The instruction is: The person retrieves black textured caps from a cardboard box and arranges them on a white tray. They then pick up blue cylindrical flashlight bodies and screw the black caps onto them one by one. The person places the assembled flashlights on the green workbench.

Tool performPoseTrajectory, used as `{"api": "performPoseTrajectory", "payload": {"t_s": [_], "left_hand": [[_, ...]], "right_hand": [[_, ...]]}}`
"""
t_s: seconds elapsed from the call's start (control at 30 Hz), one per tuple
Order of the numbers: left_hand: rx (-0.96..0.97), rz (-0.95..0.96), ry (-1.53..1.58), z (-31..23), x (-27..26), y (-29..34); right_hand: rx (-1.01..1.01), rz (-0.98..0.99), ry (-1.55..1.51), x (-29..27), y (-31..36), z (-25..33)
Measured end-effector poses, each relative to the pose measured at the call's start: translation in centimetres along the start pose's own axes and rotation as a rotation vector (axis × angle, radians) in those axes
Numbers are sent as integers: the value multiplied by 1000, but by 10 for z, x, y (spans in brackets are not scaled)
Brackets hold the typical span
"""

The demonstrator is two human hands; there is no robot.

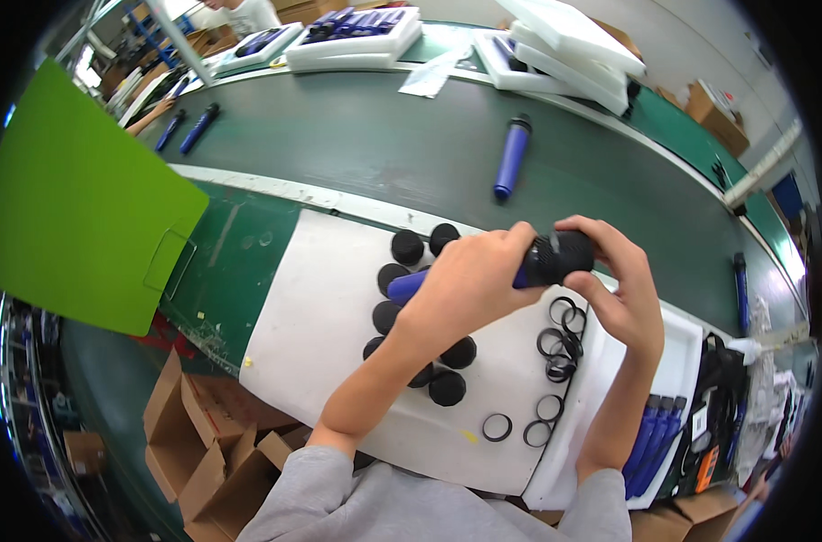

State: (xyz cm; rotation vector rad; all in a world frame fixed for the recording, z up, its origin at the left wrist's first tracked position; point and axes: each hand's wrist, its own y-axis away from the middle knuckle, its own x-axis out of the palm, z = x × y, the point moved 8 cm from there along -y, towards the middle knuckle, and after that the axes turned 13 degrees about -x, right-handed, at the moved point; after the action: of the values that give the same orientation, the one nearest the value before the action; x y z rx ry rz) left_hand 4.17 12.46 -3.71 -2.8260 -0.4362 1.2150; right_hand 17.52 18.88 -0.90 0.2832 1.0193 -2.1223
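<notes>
A blue handheld microphone (pixel 405 287) with a black head lies slantwise in the air between my two hands, above a white board (pixel 307 312). My left hand (pixel 469 280) is wrapped round its blue body. The thumb and fingers of my right hand (pixel 629 294) close on the black head end. Beneath my left hand and forearm stand several round black microphone heads (pixel 447 387), some partly hidden. Several thin black rings (pixel 497 427) are scattered on the board's right side, below my right hand.
Beyond the board runs a dark green conveyor belt (pixel 366 126) carrying a blue microphone (pixel 513 158). A white foam tray (pixel 691 339) with blue microphone bodies stands at right. Foam trays (pixel 352 56) line the far side. A green panel (pixel 85 199) and cardboard boxes (pixel 207 434) are left. Another person's hand (pixel 162 106) reaches in.
</notes>
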Motion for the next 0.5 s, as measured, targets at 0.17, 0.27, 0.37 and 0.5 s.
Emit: {"api": "performPoseTrajectory", "payload": {"t_s": [0.17, 0.27, 0.37, 0.5], "left_hand": [[-16, 28, -55, 0, 11, -2], [-9, 13, -83, -1, 13, -2], [-22, 29, -88, -1, 16, -3], [-51, 40, -33, 1, 11, -3]], "right_hand": [[55, 22, 15, 0, 6, -11], [181, 32, 21, 0, 11, -21], [443, 162, 133, 1, 18, -34], [178, 47, 17, -4, 11, -21]]}}
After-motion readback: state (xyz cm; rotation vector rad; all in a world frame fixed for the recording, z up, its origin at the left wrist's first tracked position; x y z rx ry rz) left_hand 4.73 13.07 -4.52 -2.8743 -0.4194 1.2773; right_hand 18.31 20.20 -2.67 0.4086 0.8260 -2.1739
